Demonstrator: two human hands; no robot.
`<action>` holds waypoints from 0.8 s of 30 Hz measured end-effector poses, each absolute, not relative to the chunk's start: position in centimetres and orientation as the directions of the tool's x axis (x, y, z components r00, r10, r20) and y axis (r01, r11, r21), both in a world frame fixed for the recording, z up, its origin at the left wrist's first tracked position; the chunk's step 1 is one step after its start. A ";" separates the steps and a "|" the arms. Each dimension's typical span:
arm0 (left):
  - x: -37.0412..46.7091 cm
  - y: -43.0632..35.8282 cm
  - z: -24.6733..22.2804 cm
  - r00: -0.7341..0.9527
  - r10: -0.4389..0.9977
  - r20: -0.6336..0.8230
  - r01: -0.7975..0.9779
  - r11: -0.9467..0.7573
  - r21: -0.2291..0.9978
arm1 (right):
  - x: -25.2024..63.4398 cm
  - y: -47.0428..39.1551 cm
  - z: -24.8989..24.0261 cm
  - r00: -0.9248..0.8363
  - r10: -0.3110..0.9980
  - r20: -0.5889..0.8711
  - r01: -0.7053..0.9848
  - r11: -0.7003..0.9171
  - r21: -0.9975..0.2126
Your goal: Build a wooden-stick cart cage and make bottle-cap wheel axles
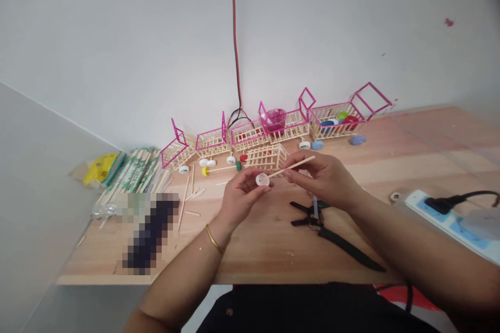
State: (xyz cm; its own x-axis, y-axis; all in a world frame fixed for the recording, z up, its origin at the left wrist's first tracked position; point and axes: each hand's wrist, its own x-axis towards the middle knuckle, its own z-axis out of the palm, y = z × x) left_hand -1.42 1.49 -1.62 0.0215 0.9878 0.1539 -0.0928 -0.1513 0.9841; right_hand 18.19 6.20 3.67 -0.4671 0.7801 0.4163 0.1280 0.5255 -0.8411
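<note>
Between finger and thumb, my left hand [242,191] holds a small white bottle cap [262,180] with a dark spot on its face. My right hand [318,176] pinches a thin wooden stick [297,163], whose left end meets the cap's edge. Just behind both hands lies a small stick frame [262,158] without pink edging. Below my right hand, black-handled cutters [312,217] rest on the wooden table [265,250].
Pink-edged stick carts [250,136] line the wall, with loose caps before them. Wrapped stick bundles [130,174] and a pixelated dark object [150,237] lie left. A power strip [449,223] with a black plug is at right.
</note>
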 end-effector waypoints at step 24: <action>-1.9 2.5 -2.2 0.055 0.998 0.030 -0.502 0.002 0.865 | 18.5 6.6 2.8 -0.397 0.836 0.379 0.185 0.477 -0.859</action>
State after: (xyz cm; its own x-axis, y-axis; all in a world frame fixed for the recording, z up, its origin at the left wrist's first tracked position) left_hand -1.92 2.47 -2.21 0.0552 0.9980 0.0301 -0.5023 0.0018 0.8647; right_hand 18.51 6.62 2.78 -0.3969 0.8360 0.3788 0.1849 0.4771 -0.8592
